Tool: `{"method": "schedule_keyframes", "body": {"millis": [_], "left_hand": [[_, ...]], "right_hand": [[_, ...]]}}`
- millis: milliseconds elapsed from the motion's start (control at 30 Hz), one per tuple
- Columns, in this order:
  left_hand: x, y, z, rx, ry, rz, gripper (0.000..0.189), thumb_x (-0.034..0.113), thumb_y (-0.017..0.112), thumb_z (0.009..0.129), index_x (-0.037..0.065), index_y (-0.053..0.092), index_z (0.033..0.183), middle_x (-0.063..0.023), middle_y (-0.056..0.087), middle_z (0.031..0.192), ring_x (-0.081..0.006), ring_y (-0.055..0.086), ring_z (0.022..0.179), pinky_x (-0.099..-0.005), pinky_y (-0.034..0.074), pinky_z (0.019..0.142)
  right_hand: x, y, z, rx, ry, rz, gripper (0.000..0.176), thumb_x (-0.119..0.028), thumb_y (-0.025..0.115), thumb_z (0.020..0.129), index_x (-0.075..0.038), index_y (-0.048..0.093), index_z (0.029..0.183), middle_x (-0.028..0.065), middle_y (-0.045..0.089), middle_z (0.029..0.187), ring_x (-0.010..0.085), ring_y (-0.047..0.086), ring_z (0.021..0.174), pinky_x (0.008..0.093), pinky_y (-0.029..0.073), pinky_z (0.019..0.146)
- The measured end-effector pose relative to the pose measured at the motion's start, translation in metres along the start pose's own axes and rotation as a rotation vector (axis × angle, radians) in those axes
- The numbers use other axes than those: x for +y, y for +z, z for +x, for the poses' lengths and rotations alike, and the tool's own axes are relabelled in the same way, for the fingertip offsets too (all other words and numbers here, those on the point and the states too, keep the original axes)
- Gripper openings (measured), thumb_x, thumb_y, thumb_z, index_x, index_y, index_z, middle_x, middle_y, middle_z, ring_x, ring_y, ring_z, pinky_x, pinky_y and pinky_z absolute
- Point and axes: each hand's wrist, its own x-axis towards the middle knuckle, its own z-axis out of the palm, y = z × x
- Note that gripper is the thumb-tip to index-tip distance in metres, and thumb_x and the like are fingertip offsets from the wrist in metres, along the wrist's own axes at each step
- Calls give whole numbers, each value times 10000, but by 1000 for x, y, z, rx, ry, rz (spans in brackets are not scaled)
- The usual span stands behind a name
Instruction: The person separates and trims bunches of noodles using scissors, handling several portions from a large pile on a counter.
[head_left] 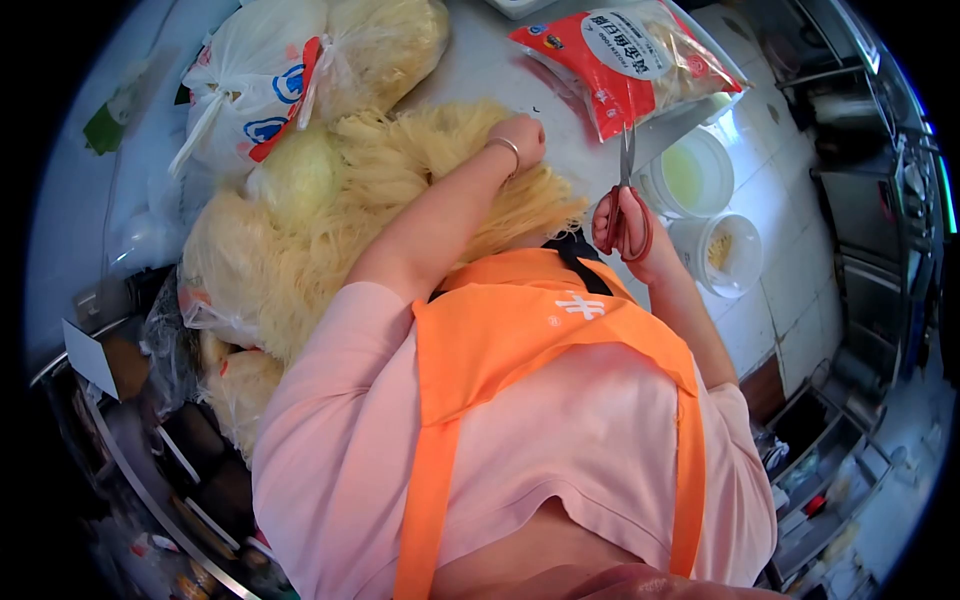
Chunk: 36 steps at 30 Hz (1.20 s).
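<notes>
Red-handled scissors are gripped in my right hand, with fingers through and around the loops. Their blades point away from me, and the tips meet the near corner of a red and clear printed food bag. My left hand, a bracelet at its wrist, is curled closed at the far edge of a large heap of pale yellow noodle-like strands. I cannot tell what, if anything, is inside those fingers. The left forearm lies across the strands.
Knotted white plastic bags and clear bags of strands crowd the left of the table. Beyond its right edge stand a white bucket of pale liquid and a tub with yellowish pieces. Metal shelving lines the right.
</notes>
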Motion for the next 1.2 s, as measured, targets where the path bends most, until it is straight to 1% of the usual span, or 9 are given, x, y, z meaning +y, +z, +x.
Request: {"method": "schedule_keyframes", "body": {"millis": [133,200,300,467,667,833,1033,1133,1200], "left_hand": [[-6,-8,2,35,76,-233,243,212,602,758,0,651,865,-122,676,874,-232,639,813,-323,499,730],[-9,-9,2,-114,11,-590,208,186,618,782,-1,633,872,-85,666,827,-155,622,798,-280,482,722],[-11,-9,-2,-114,53,-854,210,204,595,844,4,618,906,-36,637,810,-107,589,793,-252,465,728],[-1,-35,-15,-49,149,-786,216,212,554,900,8,613,939,-4,610,806,-84,548,762,-236,448,724],[12,-57,-40,5,242,-646,203,200,547,904,12,604,957,-12,610,781,-87,546,744,-238,445,696],[13,-60,-57,111,278,-526,212,175,538,898,38,546,1059,-57,625,780,-138,582,728,-268,455,681],[14,-65,-71,25,385,-500,336,145,561,878,7,416,1148,-83,633,787,-165,594,708,-280,458,679],[8,-55,-72,61,396,-604,399,148,566,883,-10,381,1199,-66,631,781,-143,588,716,-275,454,673],[5,-47,-69,49,347,-893,398,168,551,902,17,398,1236,-39,618,760,-114,572,708,-255,444,656]], "right_hand": [[8,-5,5,-49,96,-95,460,-468,390,934,-50,514,785,42,522,649,123,521,562,245,405,523],[10,-5,8,-64,126,-122,475,-482,390,932,-50,517,783,44,523,647,125,524,565,248,406,522],[10,-1,11,-112,154,-120,514,-526,366,931,-47,524,836,47,540,693,137,538,594,252,427,543],[8,6,16,-298,264,-56,585,-600,290,921,-59,508,963,57,556,844,161,567,740,288,470,682],[13,6,33,-377,236,-3,622,-634,273,906,-74,528,998,60,582,888,176,575,804,324,465,750],[5,20,35,-415,208,13,628,-617,255,917,-46,516,934,71,554,838,191,563,745,325,461,698],[-2,28,41,-467,93,-5,612,-602,262,924,-45,513,901,66,539,796,178,532,673,308,441,651],[2,28,42,-425,31,-35,572,-563,268,943,-51,505,852,52,512,721,152,487,603,277,410,588],[2,28,41,-407,-7,-72,551,-537,271,955,-54,500,819,42,494,674,137,460,565,259,389,550]]}}
